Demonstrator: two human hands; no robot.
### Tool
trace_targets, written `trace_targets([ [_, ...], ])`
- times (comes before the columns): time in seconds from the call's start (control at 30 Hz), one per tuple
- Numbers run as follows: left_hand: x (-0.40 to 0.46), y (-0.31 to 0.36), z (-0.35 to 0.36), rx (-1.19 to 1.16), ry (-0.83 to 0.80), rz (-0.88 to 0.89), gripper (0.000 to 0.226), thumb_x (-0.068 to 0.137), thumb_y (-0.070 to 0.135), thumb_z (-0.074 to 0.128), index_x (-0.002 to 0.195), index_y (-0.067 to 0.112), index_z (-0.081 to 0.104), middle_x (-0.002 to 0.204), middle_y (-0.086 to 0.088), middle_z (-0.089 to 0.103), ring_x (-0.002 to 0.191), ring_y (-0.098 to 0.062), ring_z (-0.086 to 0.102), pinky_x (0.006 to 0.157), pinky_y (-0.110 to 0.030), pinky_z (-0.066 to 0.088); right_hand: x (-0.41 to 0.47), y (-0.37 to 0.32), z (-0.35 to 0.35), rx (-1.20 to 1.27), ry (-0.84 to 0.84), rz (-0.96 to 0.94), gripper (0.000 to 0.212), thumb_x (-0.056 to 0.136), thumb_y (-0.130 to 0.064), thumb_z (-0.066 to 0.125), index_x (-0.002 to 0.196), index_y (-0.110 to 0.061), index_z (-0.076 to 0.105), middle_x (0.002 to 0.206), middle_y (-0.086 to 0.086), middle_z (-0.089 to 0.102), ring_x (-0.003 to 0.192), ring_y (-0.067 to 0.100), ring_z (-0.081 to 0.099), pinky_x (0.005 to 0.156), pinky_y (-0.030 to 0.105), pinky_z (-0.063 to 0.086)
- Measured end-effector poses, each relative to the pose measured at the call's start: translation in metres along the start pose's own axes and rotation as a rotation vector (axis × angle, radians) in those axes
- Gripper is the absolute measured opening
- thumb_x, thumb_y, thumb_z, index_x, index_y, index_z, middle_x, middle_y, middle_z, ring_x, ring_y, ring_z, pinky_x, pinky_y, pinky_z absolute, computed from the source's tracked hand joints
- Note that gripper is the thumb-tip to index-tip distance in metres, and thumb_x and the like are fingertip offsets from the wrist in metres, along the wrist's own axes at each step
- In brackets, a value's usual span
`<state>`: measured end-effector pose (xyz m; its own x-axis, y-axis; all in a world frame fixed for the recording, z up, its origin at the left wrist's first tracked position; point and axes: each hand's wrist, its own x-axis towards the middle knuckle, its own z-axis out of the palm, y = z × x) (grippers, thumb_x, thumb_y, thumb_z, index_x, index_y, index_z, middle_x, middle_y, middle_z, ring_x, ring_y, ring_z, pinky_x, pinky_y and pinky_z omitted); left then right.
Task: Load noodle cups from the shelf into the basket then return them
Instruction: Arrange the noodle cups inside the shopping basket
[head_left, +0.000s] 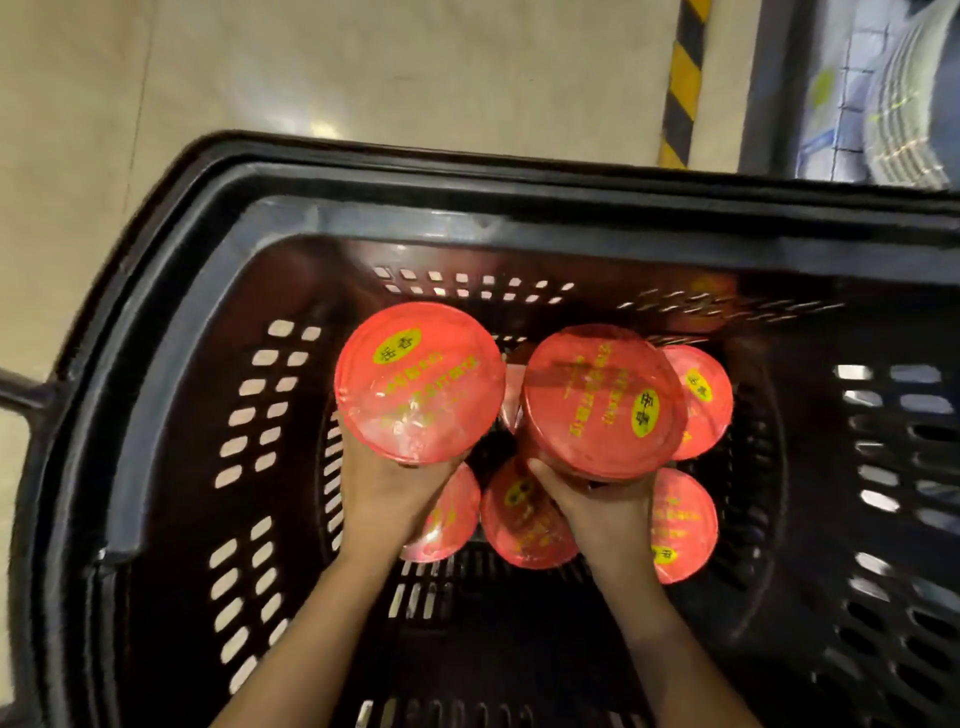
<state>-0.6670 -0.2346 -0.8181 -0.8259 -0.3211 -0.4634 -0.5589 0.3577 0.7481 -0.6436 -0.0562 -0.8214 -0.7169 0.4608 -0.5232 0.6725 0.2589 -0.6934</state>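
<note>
Altogether six red-lidded noodle cups can be counted, with a sliver of what may be a seventh between the two raised ones. Two are held up: the left hand (387, 493) grips the left cup (420, 382) from below, fingers curled round its side under the lid, and the right hand (597, 506) holds the right cup (602, 401) the same way, thumb up against its wall. Four more sit lower in the basket (156, 364): one behind the right cup (706, 400), one under the left hand (452, 519), one between the wrists (519, 525) and one to the right of the right wrist (685, 525).

One black plastic basket with slotted walls fills most of the view, standing on a pale, glossy floor (260, 78). A yellow-and-black striped strip (683, 78) runs along the floor at the top, beside a grey upright and blurred blue-white packs (883, 88) at the top right.

Most fingertips are hidden beneath the lids. Yellow lettering on the lids is too smeared to read, and the basket's right and near sides are cut off by the frame.
</note>
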Motion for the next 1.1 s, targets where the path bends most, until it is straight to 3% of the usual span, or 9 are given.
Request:
trace_targets([
  [0.07, 0.0, -0.004, -0.002, -0.041, -0.043, -0.025, 0.056, 0.051, 0.032, 0.088, 0.095, 0.036, 0.055, 0.089, 0.021, 0.061, 0.081, 0.022, 0.054, 0.071, 0.004, 0.034, 0.0, 0.001, -0.002, -0.013, -0.036, -0.023, 0.114, 0.038, -0.058, 0.086, 0.13, -0.003, 0.046, 0.129, 0.01, 0.055, 0.121, 0.021, 0.052, 0.108, 0.027, 0.036],
  [0.17, -0.005, -0.002, -0.012, -0.048, -0.133, -0.035, 0.035, 0.055, 0.041, 0.077, 0.083, 0.035, 0.057, 0.075, 0.024, 0.066, 0.077, 0.011, 0.061, 0.068, -0.002, 0.043, -0.008, 0.002, -0.01, -0.008, -0.141, -0.016, 0.081, 0.053, -0.032, 0.088, 0.122, -0.017, 0.049, 0.125, 0.002, 0.056, 0.119, 0.019, 0.052, 0.102, 0.015, 0.036],
  [0.3, -0.017, 0.011, -0.028, -0.047, -0.233, -0.135, 0.075, 0.061, 0.035, 0.087, 0.123, 0.03, 0.044, 0.111, 0.004, 0.059, 0.104, -0.017, 0.06, 0.086, -0.033, 0.051, -0.025, -0.006, -0.03, 0.066, -0.193, 0.064, 0.088, 0.057, -0.036, 0.083, 0.134, -0.023, 0.042, 0.131, -0.004, 0.052, 0.121, 0.012, 0.05, 0.101, 0.027, 0.04],
  [0.43, -0.032, 0.038, -0.043, -0.135, -0.309, -0.275, 0.085, 0.068, 0.03, 0.077, 0.132, 0.039, 0.023, 0.109, 0.026, 0.046, 0.103, 0.006, 0.05, 0.089, -0.017, 0.035, -0.042, -0.024, -0.053, 0.173, -0.355, 0.225, 0.102, 0.067, -0.005, 0.082, 0.142, -0.029, 0.018, 0.13, -0.011, 0.043, 0.12, 0.009, 0.045, 0.1, 0.028, 0.038],
  [0.53, -0.035, 0.043, -0.051, -0.26, -0.312, -0.353, 0.069, 0.069, 0.055, 0.069, 0.128, 0.038, 0.036, 0.108, 0.005, 0.062, 0.098, -0.011, 0.064, 0.093, -0.03, 0.046, -0.052, -0.035, -0.067, 0.274, -0.422, 0.339, 0.088, 0.076, -0.022, 0.077, 0.142, -0.037, 0.021, 0.132, -0.008, 0.049, 0.111, 0.004, 0.055, 0.1, 0.03, 0.041],
  [0.63, -0.032, 0.046, -0.051, -0.347, -0.236, -0.407, 0.046, 0.088, 0.04, 0.051, 0.13, 0.028, 0.038, 0.098, -0.012, 0.069, 0.086, -0.023, 0.07, 0.086, -0.039, 0.053, -0.054, -0.038, -0.071, 0.325, -0.323, 0.371, 0.056, 0.091, -0.038, 0.05, 0.143, -0.037, 0.028, 0.137, -0.002, 0.049, 0.109, 0.006, 0.058, 0.087, 0.019, 0.044],
  [0.77, -0.026, 0.048, -0.05, -0.358, -0.207, -0.384, 0.037, 0.096, 0.02, 0.045, 0.133, 0.023, 0.038, 0.081, -0.007, 0.071, 0.078, -0.023, 0.069, 0.078, -0.037, 0.054, -0.049, -0.045, -0.063, 0.34, -0.222, 0.369, 0.045, 0.096, -0.038, 0.042, 0.14, -0.032, 0.035, 0.129, 0.0, 0.055, 0.098, 0.007, 0.064, 0.071, 0.012, 0.051],
  [0.87, -0.024, 0.047, -0.053, -0.364, -0.207, -0.344, 0.031, 0.096, 0.016, 0.045, 0.126, 0.023, 0.043, 0.07, -0.001, 0.071, 0.066, -0.012, 0.068, 0.066, -0.023, 0.055, -0.047, -0.046, -0.061, 0.347, -0.173, 0.348, 0.041, 0.097, -0.031, 0.043, 0.138, -0.024, 0.039, 0.111, -0.001, 0.062, 0.081, 0.004, 0.069, 0.064, 0.009, 0.052],
  [1.1, -0.014, 0.048, -0.052, -0.394, -0.199, -0.341, 0.032, 0.097, 0.013, 0.043, 0.129, 0.019, 0.043, 0.063, 0.002, 0.07, 0.062, -0.009, 0.067, 0.062, -0.019, 0.054, -0.032, -0.059, -0.043, 0.376, -0.074, 0.378, 0.034, 0.098, -0.023, 0.044, 0.133, -0.023, 0.043, 0.107, -0.001, 0.061, 0.083, 0.015, 0.067, 0.07, 0.02, 0.051],
])
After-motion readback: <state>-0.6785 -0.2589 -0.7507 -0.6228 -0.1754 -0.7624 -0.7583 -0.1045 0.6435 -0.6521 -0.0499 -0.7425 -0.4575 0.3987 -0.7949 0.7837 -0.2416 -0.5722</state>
